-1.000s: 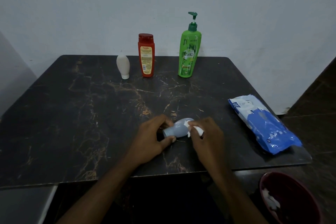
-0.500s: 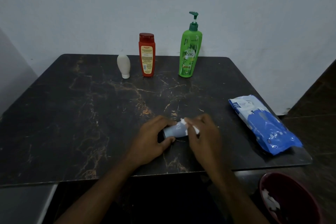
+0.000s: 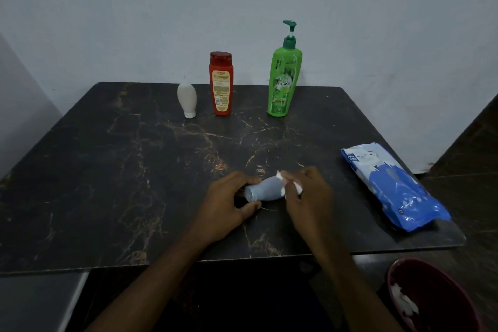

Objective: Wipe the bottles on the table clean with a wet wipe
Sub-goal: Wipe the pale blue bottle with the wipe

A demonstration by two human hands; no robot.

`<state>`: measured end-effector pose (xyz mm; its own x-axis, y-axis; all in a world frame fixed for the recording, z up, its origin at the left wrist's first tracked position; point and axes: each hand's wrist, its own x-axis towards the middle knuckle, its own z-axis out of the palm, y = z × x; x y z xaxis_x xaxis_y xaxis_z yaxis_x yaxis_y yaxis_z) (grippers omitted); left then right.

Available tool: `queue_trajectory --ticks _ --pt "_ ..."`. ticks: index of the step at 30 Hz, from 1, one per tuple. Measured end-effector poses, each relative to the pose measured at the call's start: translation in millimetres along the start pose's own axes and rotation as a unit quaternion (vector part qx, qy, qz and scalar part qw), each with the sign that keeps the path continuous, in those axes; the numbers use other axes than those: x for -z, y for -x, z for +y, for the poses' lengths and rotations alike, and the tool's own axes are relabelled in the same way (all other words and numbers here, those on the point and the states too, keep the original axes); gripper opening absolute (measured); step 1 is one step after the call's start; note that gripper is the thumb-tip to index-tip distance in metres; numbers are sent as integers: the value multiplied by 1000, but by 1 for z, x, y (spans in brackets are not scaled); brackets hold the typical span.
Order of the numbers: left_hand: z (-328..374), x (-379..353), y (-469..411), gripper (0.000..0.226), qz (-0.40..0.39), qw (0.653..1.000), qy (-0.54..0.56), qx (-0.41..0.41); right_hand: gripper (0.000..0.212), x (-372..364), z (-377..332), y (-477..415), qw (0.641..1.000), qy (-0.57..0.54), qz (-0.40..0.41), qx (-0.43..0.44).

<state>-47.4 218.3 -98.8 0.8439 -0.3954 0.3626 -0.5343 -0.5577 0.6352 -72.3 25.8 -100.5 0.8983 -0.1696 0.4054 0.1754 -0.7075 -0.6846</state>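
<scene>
At the table's [image 3: 107, 197] front edge our left hand [image 3: 226, 205] grips the crosswise bottle [image 3: 265, 191], our right hand [image 3: 310, 202] pinching the wipe [image 3: 297, 187] round its right end.

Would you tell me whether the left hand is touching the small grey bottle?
Touching. The head view shows the left hand gripping one end of the grey bottle between thumb and fingers, with no gap.
</scene>
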Motion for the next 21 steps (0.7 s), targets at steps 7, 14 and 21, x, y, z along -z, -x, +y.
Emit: queue_trajectory --ticks 7,14,21 --pt "-1 -2 0 37 -1 999 24 28 30 -7 -26 18 998 -9 -36 55" --pt "0 -3 1 33 10 1000 -10 -17 26 0 -15 7 997 68 -10 30" --pt "4 -3 3 31 15 998 -17 -52 32 1 -30 19 991 67 -54 102"
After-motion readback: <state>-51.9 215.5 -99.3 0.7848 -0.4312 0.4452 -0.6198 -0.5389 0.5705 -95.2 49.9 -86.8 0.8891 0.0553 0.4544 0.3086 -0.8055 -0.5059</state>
